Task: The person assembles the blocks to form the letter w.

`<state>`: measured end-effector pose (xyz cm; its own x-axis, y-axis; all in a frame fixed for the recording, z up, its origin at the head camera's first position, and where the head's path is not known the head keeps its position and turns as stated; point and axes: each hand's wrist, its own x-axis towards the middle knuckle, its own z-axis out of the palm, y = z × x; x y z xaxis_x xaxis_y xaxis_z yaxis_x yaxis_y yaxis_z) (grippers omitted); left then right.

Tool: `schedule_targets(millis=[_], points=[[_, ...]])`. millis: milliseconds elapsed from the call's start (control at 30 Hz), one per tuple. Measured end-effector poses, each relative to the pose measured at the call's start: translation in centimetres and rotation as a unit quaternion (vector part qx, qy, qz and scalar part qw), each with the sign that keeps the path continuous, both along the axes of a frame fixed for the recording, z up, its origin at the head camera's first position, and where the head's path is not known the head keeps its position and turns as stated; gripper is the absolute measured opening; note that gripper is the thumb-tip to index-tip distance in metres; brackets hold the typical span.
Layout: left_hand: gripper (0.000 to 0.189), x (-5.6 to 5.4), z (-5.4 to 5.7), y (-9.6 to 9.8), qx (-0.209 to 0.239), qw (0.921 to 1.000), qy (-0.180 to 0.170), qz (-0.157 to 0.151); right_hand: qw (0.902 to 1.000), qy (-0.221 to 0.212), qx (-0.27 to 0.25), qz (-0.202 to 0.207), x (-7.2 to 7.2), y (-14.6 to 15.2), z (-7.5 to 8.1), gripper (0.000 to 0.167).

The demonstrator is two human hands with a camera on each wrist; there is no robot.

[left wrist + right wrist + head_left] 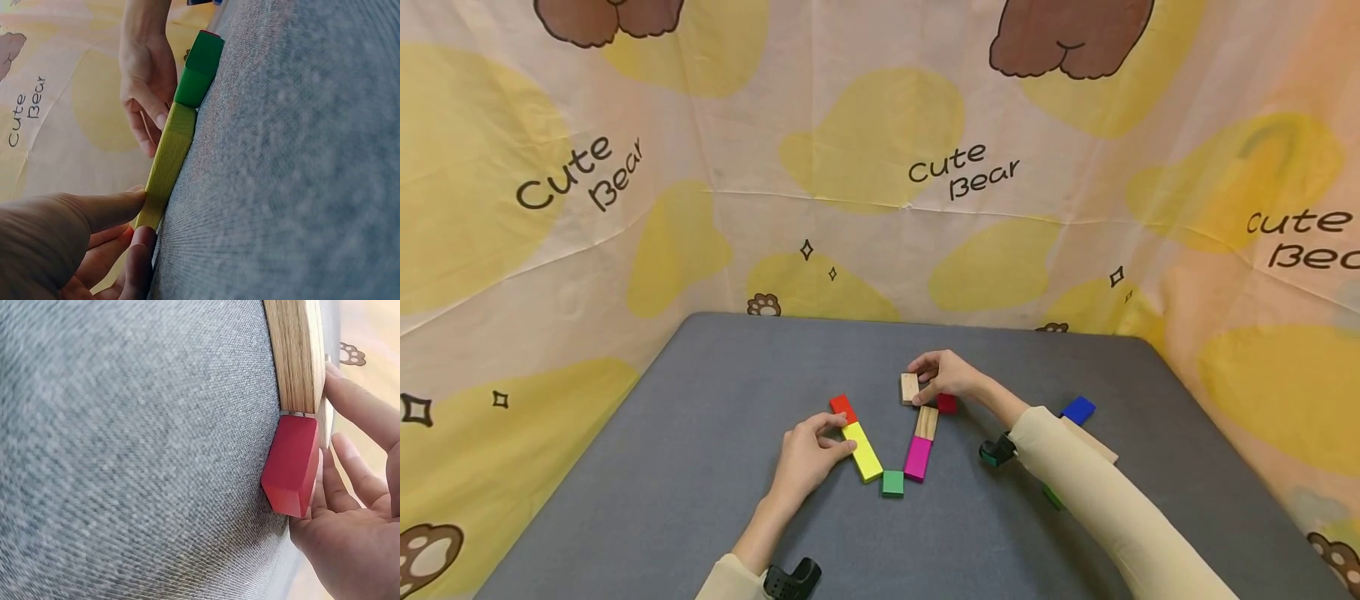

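My right hand [951, 375] pinches a small plain wooden block [909, 387] at the far end of a row of blocks. Just below it lies a second wooden block [927, 421], followed by a magenta block [917, 460]. A red block [290, 456] sits under the right hand, beside the wooden ones. My left hand [805, 457] holds the long yellow block [867, 460], thumb on its side and index finger by its joint with an orange-red block [842, 407]. A green block [892, 483] stands between the lower ends of the yellow and magenta blocks, forming a V shape.
Right of the row, partly behind the right sleeve, lie a blue block [1078, 409], a pale wooden plank [1092, 442] and a green piece [1052, 497]. The grey tabletop [700, 400] ends at a printed cloth backdrop [850, 167].
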<state>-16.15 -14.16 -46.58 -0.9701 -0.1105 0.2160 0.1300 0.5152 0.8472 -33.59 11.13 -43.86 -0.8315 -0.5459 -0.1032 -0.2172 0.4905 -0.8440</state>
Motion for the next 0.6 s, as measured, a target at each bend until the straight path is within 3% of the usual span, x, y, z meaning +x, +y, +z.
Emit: schedule_targets(millis=[600], points=[[0.037, -0.02, -0.15, 0.05, 0.003, 1.0000, 0.001, 0.001, 0.9999, 0.012, 0.002, -0.003, 0.02, -0.14, -0.05, 0.054]])
